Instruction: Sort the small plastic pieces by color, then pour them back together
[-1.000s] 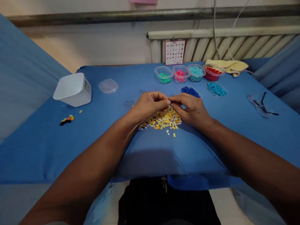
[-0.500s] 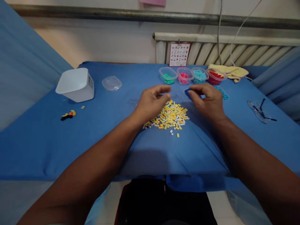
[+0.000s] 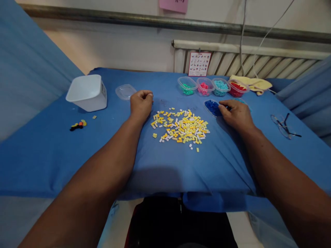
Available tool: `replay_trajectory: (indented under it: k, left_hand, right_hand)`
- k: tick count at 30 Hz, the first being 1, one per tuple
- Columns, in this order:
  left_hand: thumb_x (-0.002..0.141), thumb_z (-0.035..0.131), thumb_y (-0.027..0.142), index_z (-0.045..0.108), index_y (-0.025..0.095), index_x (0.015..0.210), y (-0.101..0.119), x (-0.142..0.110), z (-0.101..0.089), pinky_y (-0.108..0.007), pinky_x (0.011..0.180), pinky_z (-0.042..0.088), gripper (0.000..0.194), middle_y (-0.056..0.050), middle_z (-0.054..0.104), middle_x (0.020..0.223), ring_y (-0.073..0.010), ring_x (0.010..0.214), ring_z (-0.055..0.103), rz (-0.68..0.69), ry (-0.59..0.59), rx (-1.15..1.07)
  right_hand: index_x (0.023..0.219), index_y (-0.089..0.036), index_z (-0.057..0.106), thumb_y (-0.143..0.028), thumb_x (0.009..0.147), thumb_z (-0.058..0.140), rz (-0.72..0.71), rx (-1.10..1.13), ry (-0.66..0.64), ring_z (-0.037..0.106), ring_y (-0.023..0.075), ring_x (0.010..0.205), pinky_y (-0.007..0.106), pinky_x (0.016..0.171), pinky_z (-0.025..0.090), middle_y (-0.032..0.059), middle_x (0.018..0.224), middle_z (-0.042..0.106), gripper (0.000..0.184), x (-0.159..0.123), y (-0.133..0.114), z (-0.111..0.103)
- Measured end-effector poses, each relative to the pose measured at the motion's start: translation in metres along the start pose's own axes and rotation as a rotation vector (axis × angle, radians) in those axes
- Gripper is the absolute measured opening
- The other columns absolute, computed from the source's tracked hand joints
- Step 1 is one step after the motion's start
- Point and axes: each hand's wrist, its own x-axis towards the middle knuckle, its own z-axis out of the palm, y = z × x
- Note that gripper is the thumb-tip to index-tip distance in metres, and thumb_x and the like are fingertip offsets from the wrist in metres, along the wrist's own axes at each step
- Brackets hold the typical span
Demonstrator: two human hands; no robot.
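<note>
My left hand is closed, its fingers curled, at the near right side of a clear plastic lid. Whatever is inside its fingers is hidden. A loose heap of small yellow and white toy bricks is spread between my hands. My right hand is pinched at the right rim of a shallow clear dish of dark blue bricks. Whether its fingertips grip the rim or a small piece cannot be made out. Light blue bricks lie partly hidden behind that hand.
Behind stand clear tubs of green, pink, light blue and red bricks, near a yellow cloth. A white bin and black-and-orange pieces are left; eyeglasses lie right.
My left hand has moved left off the brick heap toward the clear lid and curled shut. My right hand has drawn slightly right, uncovering the dark blue bricks in the dish.
</note>
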Motion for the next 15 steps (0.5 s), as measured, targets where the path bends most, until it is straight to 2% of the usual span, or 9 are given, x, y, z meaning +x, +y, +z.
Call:
replay_trajectory:
  k: [5, 11, 15]
  left_hand:
    - [0.093, 0.067, 0.018, 0.079, 0.019, 0.095, -0.0011, 0.0006, 0.0003, -0.031, 0.074, 0.055, 0.013, -0.004, 0.076, 0.084, -0.018, 0.074, 0.069, 0.007, -0.007, -0.017]
    - [0.092, 0.066, 0.018, 0.079, 0.019, 0.096, -0.0054, 0.0022, 0.002, -0.031, 0.074, 0.056, 0.014, -0.003, 0.076, 0.083, -0.0183, 0.074, 0.07, 0.006, -0.003, 0.034]
    - [0.093, 0.066, 0.018, 0.079, 0.019, 0.098, -0.002, -0.0006, 0.0006, -0.032, 0.078, 0.057, 0.014, -0.004, 0.075, 0.082, -0.019, 0.075, 0.069, 0.001, -0.022, 0.032]
  right_hand:
    - [0.123, -0.022, 0.086, -0.035, 0.102, 0.061, 0.012, 0.013, 0.042, 0.08, 0.0367, 0.113, 0.051, 0.103, 0.061, 0.0153, 0.122, 0.086, 0.036, -0.0015, 0.0029, -0.0023]
    - [0.108, -0.026, 0.089, -0.034, 0.097, 0.068, -0.108, -0.034, -0.084, 0.078, 0.035, 0.111, 0.051, 0.104, 0.06, 0.0104, 0.112, 0.086, 0.025, -0.0027, -0.0037, 0.0029]
    - [0.106, -0.025, 0.088, -0.033, 0.099, 0.065, -0.099, -0.099, -0.071, 0.076, 0.0362, 0.111, 0.053, 0.104, 0.059, 0.0117, 0.111, 0.085, 0.025, -0.0031, -0.0059, 0.0006]
